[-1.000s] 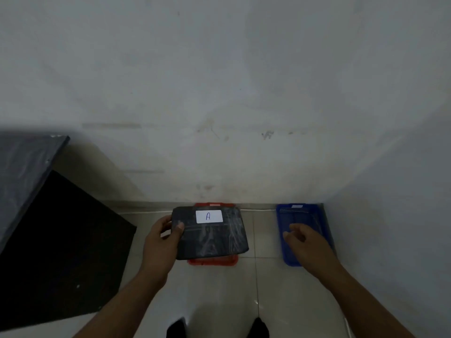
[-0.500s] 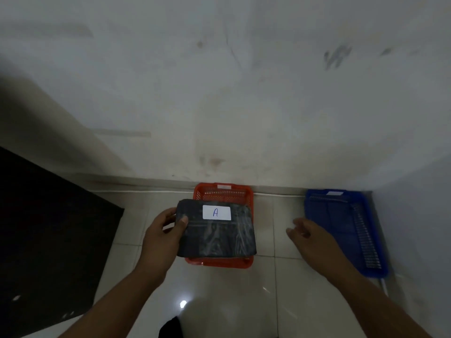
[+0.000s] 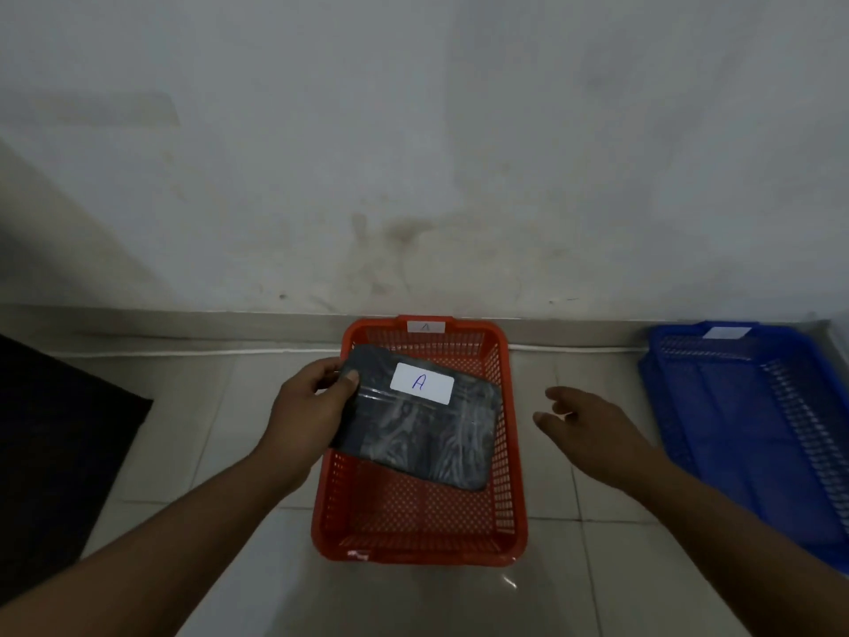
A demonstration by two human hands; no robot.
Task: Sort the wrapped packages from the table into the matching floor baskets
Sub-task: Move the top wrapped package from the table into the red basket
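My left hand (image 3: 308, 413) grips the left edge of a black wrapped package (image 3: 422, 429) that bears a white label with a blue letter A. The package hangs tilted over the red floor basket (image 3: 420, 535), whose far rim carries a small white tag marked A. The basket's mesh floor shows bare below the package. My right hand (image 3: 592, 429) hovers with fingers spread over the tiles, between the red basket and a blue floor basket (image 3: 753, 434) on the right. The blue basket has a white tag on its far rim.
Both baskets stand on pale floor tiles against a stained white wall with a grey skirting. A thin white cable (image 3: 206, 352) runs along the wall's foot. A dark mat or panel (image 3: 59, 448) covers the floor at the left.
The view has closed in on the baskets and tipped downward. My left hand has carried the package lower, over the red basket, and tilted it. My right hand stays empty beside it.
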